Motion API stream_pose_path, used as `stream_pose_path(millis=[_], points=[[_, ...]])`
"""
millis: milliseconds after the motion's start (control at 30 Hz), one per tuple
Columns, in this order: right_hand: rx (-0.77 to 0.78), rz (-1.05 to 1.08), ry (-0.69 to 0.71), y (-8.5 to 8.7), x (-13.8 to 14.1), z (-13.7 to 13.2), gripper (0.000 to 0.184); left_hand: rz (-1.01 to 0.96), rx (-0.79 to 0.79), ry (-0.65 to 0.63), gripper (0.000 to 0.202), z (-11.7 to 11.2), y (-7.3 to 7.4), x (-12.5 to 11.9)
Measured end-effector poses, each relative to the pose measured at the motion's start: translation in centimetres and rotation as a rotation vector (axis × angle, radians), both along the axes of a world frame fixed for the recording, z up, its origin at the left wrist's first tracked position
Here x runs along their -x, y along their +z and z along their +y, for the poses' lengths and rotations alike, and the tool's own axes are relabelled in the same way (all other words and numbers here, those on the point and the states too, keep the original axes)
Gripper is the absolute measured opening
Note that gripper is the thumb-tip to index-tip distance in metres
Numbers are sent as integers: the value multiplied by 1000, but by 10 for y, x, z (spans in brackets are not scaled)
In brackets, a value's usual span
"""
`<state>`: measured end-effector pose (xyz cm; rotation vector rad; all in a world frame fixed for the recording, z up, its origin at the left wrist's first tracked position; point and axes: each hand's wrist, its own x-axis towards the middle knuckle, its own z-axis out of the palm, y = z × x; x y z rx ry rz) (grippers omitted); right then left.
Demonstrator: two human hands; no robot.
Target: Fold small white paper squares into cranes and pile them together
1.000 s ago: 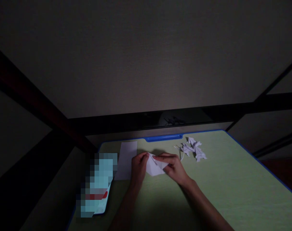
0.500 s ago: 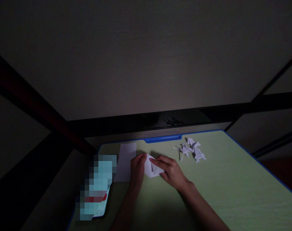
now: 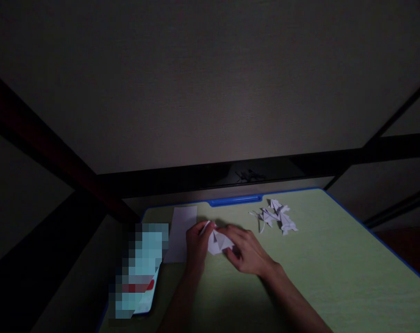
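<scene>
A partly folded piece of white paper (image 3: 221,242) is held between my two hands, low over the table, with a raised flap facing me. My left hand (image 3: 197,243) pinches its upper left edge between thumb and fingers. On the other side, my right hand (image 3: 246,249) grips the right edge, its fingers across the top and its thumb lower down. The fingertips hide part of the folds. Beside my left hand lies a flat white sheet of paper (image 3: 179,233).
Several folded white paper figures (image 3: 277,216) lie grouped at the back right of the green table (image 3: 334,263). At left rests a phone (image 3: 145,300) with a lit, partly blurred screen. The table has a blue rim with a blue tray slot (image 3: 235,200); a wall panel (image 3: 223,92) rises behind.
My left thumb has moved over the paper's upper edge. The right fingers have drawn back slightly, and the paper's flap stands more open and lies differently.
</scene>
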<state>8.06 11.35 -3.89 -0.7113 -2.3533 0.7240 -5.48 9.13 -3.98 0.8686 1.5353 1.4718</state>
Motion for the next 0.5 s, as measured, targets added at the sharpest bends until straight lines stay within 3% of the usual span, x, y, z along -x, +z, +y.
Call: stream_pose_path(millis=[167, 233, 500], points=[[609, 408, 94, 5, -2, 3, 38, 28, -11, 37, 22, 1, 1, 0], [777, 475, 100, 5, -2, 7, 31, 46, -18, 7, 23, 1, 0, 0], [914, 354, 14, 3, 2, 13, 35, 56, 8, -93, 24, -2, 1, -4]])
